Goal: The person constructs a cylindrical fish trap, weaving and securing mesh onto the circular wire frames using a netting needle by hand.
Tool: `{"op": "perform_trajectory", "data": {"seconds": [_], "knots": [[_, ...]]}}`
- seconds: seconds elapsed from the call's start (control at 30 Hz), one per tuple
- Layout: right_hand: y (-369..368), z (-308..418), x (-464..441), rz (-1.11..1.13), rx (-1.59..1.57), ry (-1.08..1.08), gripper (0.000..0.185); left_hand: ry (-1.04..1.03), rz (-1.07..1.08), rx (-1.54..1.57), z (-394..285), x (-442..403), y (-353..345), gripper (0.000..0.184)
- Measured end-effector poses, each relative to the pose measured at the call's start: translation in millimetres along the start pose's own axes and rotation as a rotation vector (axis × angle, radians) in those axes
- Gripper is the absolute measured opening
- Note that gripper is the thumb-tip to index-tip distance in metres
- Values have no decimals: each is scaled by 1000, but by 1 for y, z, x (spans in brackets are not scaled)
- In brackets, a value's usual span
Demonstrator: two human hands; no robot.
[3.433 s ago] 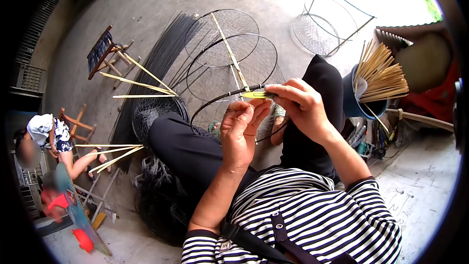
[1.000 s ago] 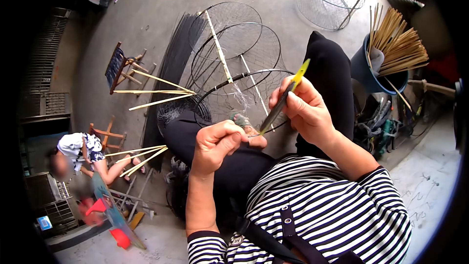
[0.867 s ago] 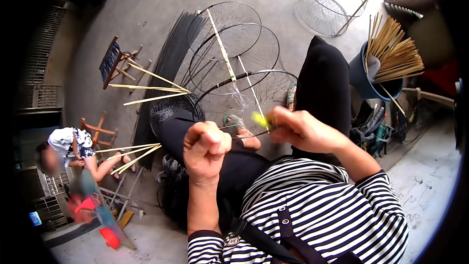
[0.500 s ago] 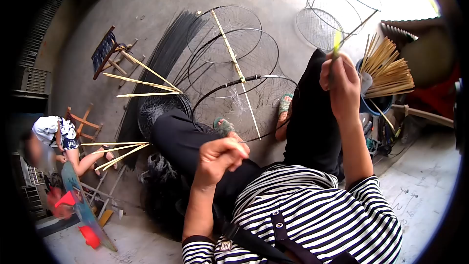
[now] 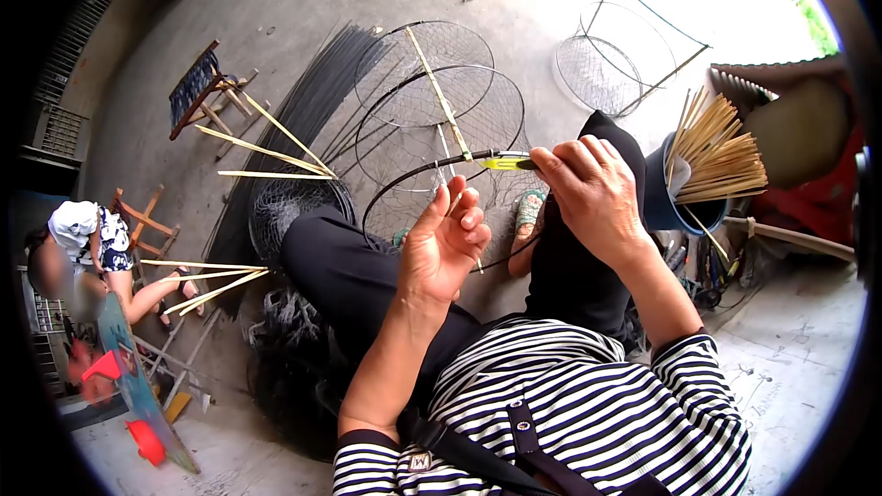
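Observation:
My right hand is closed on a yellow-green netting needle, whose tip points left at the near hoop of a net trap. The net trap stands in front of my knees, its dark mesh stretched over several black hoops. A pale bamboo strip runs across the hoops and meets the near one by the needle's tip. Just below that spot, my left hand has its palm turned up and its fingers curled, thumb close to forefinger. What they pinch is too fine to make out.
At right a blue bucket holds many bamboo sticks. Another hooped net stands farther off. Dark rods and a folding stool lie left. A person sits at far left beside a board.
My right hand has come down and left, bringing the needle from upright to level at the near hoop. My left hand has risen toward the hoop and turned palm up.

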State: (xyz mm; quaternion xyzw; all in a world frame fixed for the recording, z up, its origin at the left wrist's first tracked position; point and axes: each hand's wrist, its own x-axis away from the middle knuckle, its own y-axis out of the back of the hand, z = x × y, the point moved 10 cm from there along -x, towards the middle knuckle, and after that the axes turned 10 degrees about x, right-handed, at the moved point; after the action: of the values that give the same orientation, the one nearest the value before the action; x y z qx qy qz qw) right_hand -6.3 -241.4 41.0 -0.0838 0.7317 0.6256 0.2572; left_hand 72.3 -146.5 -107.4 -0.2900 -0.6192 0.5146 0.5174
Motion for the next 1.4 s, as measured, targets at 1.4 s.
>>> {"op": "perform_trajectory", "data": {"seconds": [1.4], "knots": [[6,93,33,-373,-370,362,31,-734,192,-2243,-30,58,-174,24]]}}
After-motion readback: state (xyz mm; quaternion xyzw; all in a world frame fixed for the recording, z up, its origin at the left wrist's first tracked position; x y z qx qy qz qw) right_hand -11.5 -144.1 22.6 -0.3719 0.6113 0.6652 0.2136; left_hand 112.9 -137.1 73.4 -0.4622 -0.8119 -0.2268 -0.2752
